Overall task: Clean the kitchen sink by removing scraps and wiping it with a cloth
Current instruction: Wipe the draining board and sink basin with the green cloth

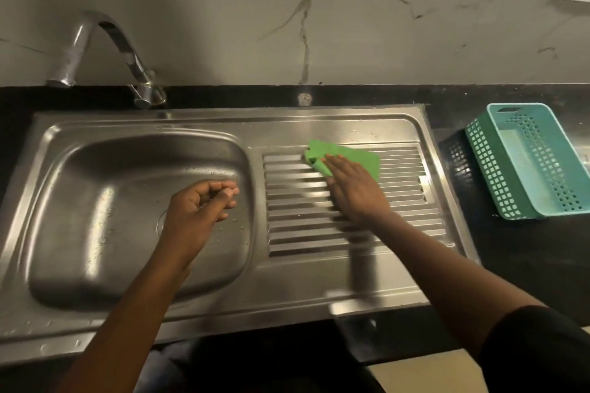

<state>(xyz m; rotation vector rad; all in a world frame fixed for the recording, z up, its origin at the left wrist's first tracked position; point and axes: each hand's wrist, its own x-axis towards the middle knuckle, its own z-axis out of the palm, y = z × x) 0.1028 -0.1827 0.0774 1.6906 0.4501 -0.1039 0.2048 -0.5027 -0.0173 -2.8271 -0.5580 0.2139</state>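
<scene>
A steel sink (95, 143) with a wet basin on the left and a ribbed drainboard (300, 233) on the right fills the view. A green cloth (357, 155) lies at the far end of the drainboard. My right hand (354, 188) lies flat on the cloth, pressing it against the ribs. My left hand (198, 210) hovers over the right side of the basin, fingers loosely curled with the fingertips pinched together; nothing is visible in them. The drain is partly hidden behind my left hand.
A curved steel tap (105, 41) stands behind the basin at the far left. A teal perforated plastic basket (526, 159) rests on the black countertop (526, 265) right of the sink. A marble-patterned wall rises behind.
</scene>
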